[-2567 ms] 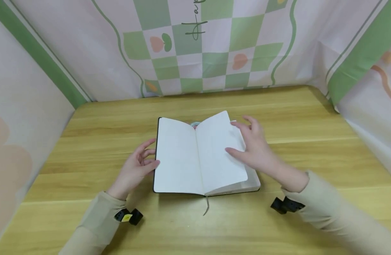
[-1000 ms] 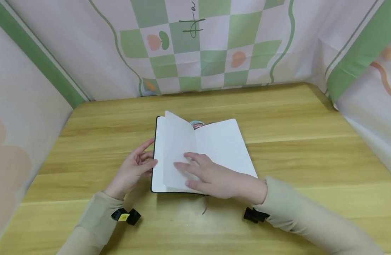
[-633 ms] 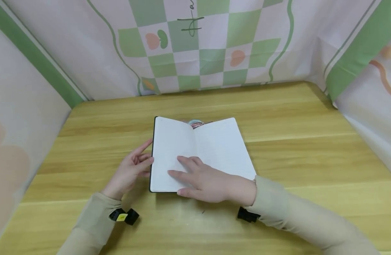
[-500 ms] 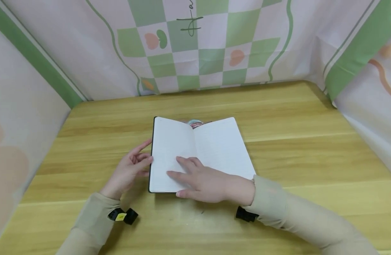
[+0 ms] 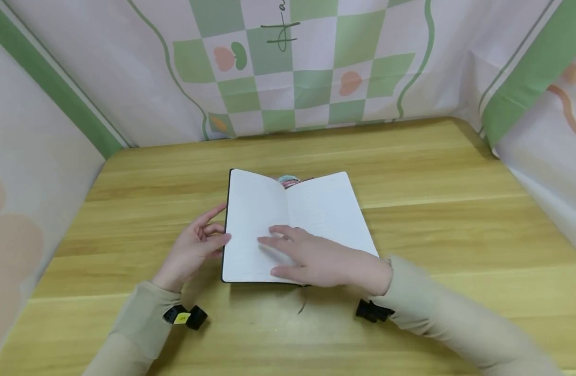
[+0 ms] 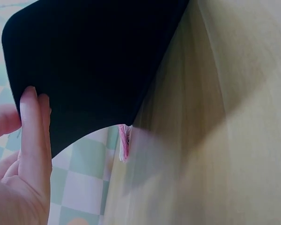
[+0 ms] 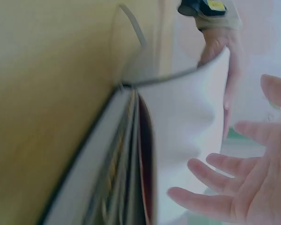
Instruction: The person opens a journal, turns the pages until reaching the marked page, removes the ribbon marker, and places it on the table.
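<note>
An open notebook (image 5: pixel 325 209) with blank-looking white pages and a black cover (image 6: pixel 98 56) lies on the table, its left side raised. My left hand (image 5: pixel 191 250) pinches the left edge, thumb on the page side and fingers on the cover; the left wrist view shows those fingers against the black cover. Over the left page is my right hand (image 5: pixel 318 258), fingers spread and holding nothing. In the right wrist view its fingers (image 7: pixel 203 201) stand beside the curved page. A thin ribbon bookmark (image 5: pixel 303 303) trails from the bottom of the spine.
Behind the notebook's spine, a small bluish and pink thing (image 5: pixel 289 181) peeks out; the left wrist view shows its pink and white strands (image 6: pixel 125 143). The wooden table (image 5: pixel 457 209) ends at a green-and-white checked curtain (image 5: pixel 311 89). Both wrists carry black cameras (image 5: pixel 186 317).
My right hand has swept from the right page's edge to the left, and a leaf has turned over. Most recently it has drawn back slightly rightward. My left hand keeps its hold.
</note>
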A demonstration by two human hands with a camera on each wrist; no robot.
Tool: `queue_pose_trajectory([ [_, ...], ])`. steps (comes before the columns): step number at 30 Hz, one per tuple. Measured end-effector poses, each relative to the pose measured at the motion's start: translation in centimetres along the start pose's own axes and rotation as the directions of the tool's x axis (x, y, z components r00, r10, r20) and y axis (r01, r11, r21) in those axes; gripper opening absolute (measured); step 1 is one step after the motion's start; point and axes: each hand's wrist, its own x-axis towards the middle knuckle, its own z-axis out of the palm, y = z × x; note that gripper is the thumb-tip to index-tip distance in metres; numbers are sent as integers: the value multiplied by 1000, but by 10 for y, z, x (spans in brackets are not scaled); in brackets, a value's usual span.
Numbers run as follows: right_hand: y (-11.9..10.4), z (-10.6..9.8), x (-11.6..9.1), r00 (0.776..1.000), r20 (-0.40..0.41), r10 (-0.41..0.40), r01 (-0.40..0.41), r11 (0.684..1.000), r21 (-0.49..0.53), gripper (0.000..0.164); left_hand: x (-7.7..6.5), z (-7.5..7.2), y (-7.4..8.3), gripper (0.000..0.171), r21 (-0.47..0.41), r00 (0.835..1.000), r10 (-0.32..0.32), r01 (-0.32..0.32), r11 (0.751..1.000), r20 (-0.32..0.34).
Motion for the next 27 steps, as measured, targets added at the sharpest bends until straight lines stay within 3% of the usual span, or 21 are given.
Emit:
queue_pose_trajectory([
  [3,10,-11,-8,994,-111,25,-24,1000,15,61,0,0,1,68,1,1000,0,0,1000,1],
  [6,24,-21,-16,973,-226,46,-42,999,26,61,-1,0,0,67,1,1000,1,-1,1000,-1],
  [11,51,-39,-31,937,-322,138,-130,990,46,61,0,-1,-1,68,-4,1000,2,-2,1000,2],
  [18,88,-60,-40,897,-261,357,-336,934,120,73,0,-1,0,67,2,1000,-6,6,1000,-6],
  [27,119,-62,-40,871,-138,471,-448,877,173,83,-1,0,-1,67,-19,1000,3,-3,1000,-2],
])
